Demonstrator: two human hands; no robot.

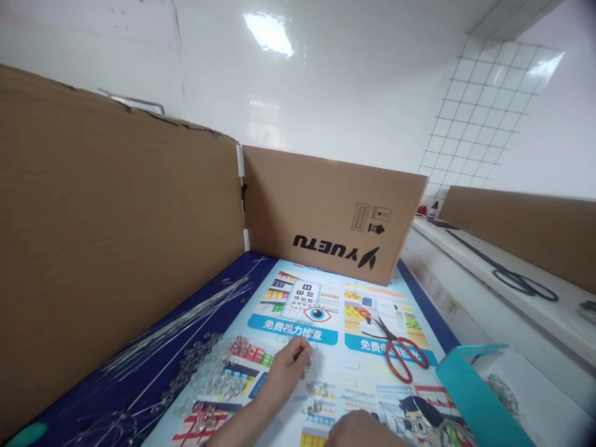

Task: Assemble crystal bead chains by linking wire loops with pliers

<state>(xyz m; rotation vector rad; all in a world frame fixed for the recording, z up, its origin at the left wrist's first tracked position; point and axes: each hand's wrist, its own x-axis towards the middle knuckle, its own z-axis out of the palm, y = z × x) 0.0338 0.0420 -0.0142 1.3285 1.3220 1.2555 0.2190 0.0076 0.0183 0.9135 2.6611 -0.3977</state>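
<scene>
My left hand [289, 367] rests on a printed poster mat [335, 347], fingers pinched together over something small and clear that I cannot make out. Just left of it lies a heap of clear beads [212, 372]. A few more clear beads [316, 397] sit on the mat between my hands. My right hand [358, 429] shows only at the bottom edge; its fingers are out of sight. Thin clear wires [186, 316] lie fanned out at the left.
Red-handled scissors [399, 354] lie on the mat to the right. A teal box [479, 397] stands at the lower right. Cardboard walls [116, 248] enclose the left and back [326, 211]. Black scissors [516, 279] lie on a white ledge at right.
</scene>
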